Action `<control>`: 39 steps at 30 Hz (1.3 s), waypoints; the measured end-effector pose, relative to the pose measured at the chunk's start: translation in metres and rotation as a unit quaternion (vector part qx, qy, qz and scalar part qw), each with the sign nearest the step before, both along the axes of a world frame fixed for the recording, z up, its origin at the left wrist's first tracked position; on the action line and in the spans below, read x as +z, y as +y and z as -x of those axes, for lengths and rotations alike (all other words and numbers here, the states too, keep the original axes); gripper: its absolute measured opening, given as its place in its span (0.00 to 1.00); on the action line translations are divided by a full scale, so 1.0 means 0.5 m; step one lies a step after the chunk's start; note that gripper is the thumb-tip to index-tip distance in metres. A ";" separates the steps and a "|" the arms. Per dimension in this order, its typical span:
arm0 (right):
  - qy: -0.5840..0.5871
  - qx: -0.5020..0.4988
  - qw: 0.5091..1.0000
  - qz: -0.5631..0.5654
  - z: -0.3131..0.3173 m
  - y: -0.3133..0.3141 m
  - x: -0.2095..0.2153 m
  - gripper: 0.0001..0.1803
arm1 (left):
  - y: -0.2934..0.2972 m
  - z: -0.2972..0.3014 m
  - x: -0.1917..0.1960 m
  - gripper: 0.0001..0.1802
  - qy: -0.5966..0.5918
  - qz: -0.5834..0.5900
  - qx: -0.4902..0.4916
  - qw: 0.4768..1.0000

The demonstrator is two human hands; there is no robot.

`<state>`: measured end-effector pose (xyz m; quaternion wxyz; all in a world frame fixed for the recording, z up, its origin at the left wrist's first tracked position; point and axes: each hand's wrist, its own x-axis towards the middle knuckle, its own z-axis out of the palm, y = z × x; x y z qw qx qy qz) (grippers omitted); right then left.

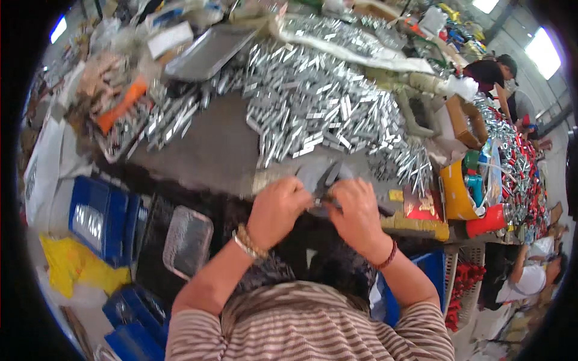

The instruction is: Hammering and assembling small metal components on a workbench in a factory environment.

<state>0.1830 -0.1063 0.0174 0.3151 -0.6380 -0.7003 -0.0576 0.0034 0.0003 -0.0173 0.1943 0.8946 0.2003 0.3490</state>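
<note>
At the front edge of the workbench (198, 150), my left hand (278, 207) and my right hand (356, 213) meet, fingers pinched. A small dark metal part (318, 201) shows between their fingertips, and both hands are closed on it. Its exact kind is too small and covered to make out. Just beyond the fingers lies a grey, dark-bladed shape (331, 173), partly hidden by my hands. Past it spreads a large heap of short silvery metal pieces (325, 102).
A metal tray (211, 51) lies at the far left. Blue bins (99, 219) stand low on the left beside a clear tray (188, 240). On the right are a yellow container (459, 191), a red cylinder (489, 221) and a cardboard box (465, 123). Two other people are at the right.
</note>
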 end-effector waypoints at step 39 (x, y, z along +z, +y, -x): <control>-0.240 0.131 0.955 0.114 0.040 0.052 0.065 0.05 | 0.018 0.037 -0.008 0.08 0.028 0.072 -0.020 0.997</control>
